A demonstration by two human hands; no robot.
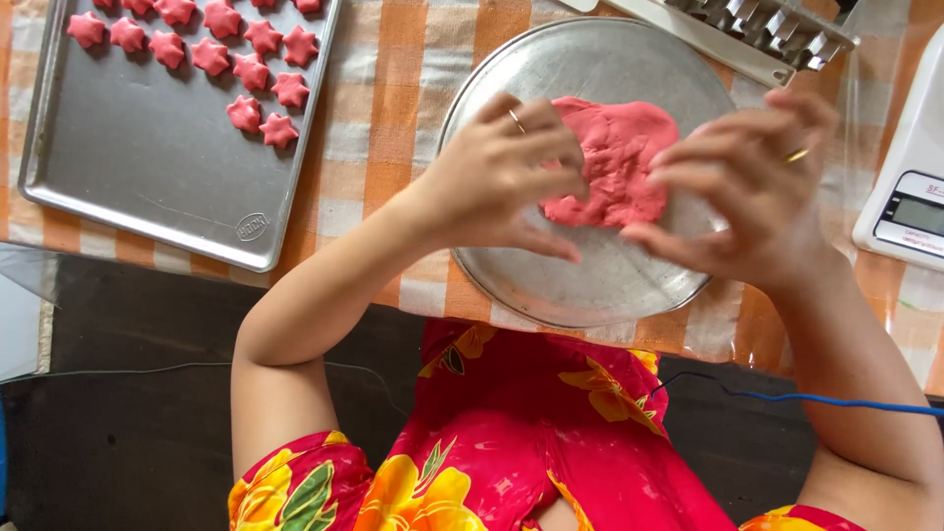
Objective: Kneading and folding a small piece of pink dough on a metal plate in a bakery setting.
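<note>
A lump of pink-red dough (615,157) lies flattened on a round metal pan (590,285). My left hand (497,177) grips the dough's left edge with bent fingers and wears a ring. On the dough's right side my right hand (752,192), also with a ring, presses its fingertips into the edge. Both hands hover over the pan and hide part of the dough.
A rectangular metal baking tray (147,167) at the left holds several pink star-shaped dough pieces (246,69). A white kitchen scale (910,187) sits at the right edge, a white and metal tool (757,29) at the top. An orange checked cloth (393,88) covers the table; a blue cable (836,400) runs below.
</note>
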